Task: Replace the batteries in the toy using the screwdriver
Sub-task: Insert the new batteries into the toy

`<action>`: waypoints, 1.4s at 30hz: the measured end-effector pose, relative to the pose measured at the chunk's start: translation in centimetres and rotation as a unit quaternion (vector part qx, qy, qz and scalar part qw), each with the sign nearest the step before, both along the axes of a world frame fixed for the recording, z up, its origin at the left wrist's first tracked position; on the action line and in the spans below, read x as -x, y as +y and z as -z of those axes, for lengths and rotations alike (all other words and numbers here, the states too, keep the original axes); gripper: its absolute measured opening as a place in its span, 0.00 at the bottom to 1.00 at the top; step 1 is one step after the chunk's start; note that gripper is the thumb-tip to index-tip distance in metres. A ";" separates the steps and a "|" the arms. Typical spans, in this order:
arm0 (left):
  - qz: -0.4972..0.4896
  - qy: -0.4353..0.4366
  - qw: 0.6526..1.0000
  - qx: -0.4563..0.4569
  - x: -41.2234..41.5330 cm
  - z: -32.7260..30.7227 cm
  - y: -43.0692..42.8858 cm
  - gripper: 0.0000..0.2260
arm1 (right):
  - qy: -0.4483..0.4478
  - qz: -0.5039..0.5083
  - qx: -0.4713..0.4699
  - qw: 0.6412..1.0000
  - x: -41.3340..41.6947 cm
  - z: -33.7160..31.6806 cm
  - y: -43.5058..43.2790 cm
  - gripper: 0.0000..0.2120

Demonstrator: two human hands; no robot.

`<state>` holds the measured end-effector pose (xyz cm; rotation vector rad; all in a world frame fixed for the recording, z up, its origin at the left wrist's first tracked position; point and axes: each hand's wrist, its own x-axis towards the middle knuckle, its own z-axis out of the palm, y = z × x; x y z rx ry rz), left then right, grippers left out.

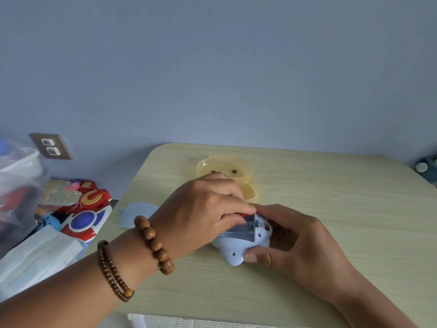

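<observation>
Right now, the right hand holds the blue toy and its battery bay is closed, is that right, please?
Not quite: the bay is open, as the head view shows, with the left hand pinching a red battery in it. The right hand does hold the blue toy.

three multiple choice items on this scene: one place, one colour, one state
1. Where is the yellow bear shell? A on the table, beyond the toy B on the floor C on a shelf
2. The toy in the right hand is: A green B black C light blue
3. Its battery compartment is: A open B screwed shut C taped over
1A, it lies past the left hand; 2C, pale blue body; 3A, grey bay bare, left hand pinching a red item there.
</observation>
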<state>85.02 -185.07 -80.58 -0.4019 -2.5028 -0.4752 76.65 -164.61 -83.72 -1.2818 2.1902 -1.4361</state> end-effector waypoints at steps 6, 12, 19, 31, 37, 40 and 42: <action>-0.025 -0.012 0.999 -0.032 0.1 0.4 0.7 0.06 | -0.019 0.013 -0.005 1.000 0.1 0.1 0.2 0.27; -0.069 -0.070 0.988 -0.122 -0.1 -0.4 0.9 0.08 | -0.036 0.008 0.003 0.999 0.1 0.3 0.2 0.29; -0.059 -0.194 0.972 -0.119 -3.3 -0.2 0.2 0.39 | -0.023 0.023 0.012 0.999 -0.1 0.3 0.4 0.34; -0.076 -0.166 0.976 -0.121 -3.4 -0.3 0.8 0.37 | 0.219 -0.055 -0.133 0.965 1.0 -2.7 0.1 0.24; -0.073 -0.166 0.976 -0.120 -3.4 -0.3 0.9 0.39 | 0.198 -0.059 -0.128 0.970 0.9 -2.2 0.3 0.23; -0.075 -0.187 0.973 -0.110 -3.9 -0.5 0.1 0.46 | 0.183 -0.048 -0.103 0.977 0.8 -1.8 0.6 0.25; -0.095 -0.198 0.971 -0.093 -4.8 -0.7 -1.3 0.50 | 0.175 -0.037 -0.098 0.979 0.8 -1.7 0.7 0.26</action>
